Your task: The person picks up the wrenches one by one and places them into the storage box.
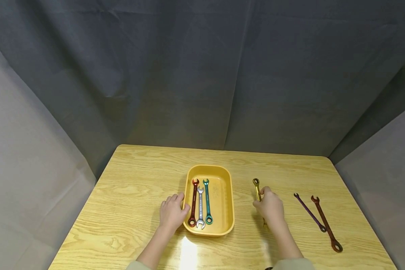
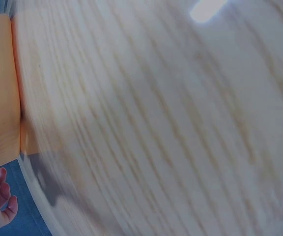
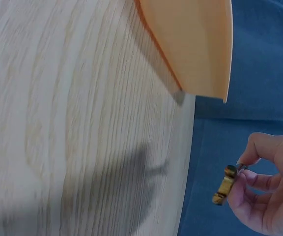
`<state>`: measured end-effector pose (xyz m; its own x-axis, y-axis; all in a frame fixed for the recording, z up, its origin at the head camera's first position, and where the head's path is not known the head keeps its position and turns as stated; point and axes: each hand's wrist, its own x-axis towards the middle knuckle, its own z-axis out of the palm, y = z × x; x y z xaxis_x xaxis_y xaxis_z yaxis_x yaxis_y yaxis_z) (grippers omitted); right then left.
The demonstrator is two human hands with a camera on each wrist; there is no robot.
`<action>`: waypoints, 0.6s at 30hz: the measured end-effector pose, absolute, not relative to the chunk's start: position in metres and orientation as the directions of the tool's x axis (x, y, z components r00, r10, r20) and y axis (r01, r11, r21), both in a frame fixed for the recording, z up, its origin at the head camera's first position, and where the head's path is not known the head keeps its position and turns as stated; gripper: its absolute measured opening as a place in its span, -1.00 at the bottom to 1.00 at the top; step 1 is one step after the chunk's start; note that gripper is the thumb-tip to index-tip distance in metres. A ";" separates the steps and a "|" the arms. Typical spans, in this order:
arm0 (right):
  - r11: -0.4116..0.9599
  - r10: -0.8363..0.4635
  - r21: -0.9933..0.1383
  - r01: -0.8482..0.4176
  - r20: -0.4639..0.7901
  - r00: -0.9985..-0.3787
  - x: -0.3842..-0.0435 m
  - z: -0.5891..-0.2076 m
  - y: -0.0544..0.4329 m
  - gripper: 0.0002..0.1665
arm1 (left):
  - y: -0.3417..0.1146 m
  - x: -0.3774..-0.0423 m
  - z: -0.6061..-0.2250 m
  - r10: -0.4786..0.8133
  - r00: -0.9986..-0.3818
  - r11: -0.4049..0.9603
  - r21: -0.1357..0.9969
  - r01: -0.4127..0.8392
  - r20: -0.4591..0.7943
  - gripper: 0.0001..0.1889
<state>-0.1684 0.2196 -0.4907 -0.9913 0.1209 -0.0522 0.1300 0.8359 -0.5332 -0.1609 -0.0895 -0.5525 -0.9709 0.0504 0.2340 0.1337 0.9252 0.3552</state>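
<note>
A yellow plastic tray [image 1: 232,202] stands on the table, with a red wrench [image 1: 194,202], a silver wrench [image 1: 200,208] and a green wrench [image 1: 207,200] lying side by side in its left half. My left hand [image 1: 172,213] holds the tray's left wall, thumb at the rim and fingers outside. To the right of the tray, my right hand [image 1: 270,206] pinches a gold combination wrench [image 1: 256,183] by its middle between thumb and fingers. In the right wrist view, one end of that gold wrench [image 3: 224,187] points towards the camera, raised off the table, whose surface carries the hand's shadow.
On the table's right side lie a thin purple wrench [image 1: 308,211] and a longer dark red wrench [image 1: 326,224], their lower parts close together. A small dark thing [image 1: 269,268] shows at the bottom edge beside the right sleeve. Grey curtains [image 1: 202,75] hang behind the wooden table [image 1: 128,180].
</note>
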 end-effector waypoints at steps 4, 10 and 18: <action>0.830 0.118 -0.543 0.123 -0.044 -0.992 -0.170 -0.488 0.210 -0.50 | -0.089 -0.162 -0.554 0.048 -0.970 0.926 0.354 0.133 0.238 -0.64; 0.842 0.116 -0.528 0.109 -0.020 -0.993 -0.174 -0.487 0.196 -0.53 | -0.090 -0.162 -0.553 0.044 -0.968 0.924 0.359 0.133 0.245 -0.65; 0.845 0.102 -0.529 0.082 0.008 -0.995 -0.177 -0.487 0.179 -0.54 | -0.090 -0.162 -0.554 0.048 -0.967 0.922 0.360 0.139 0.251 -0.64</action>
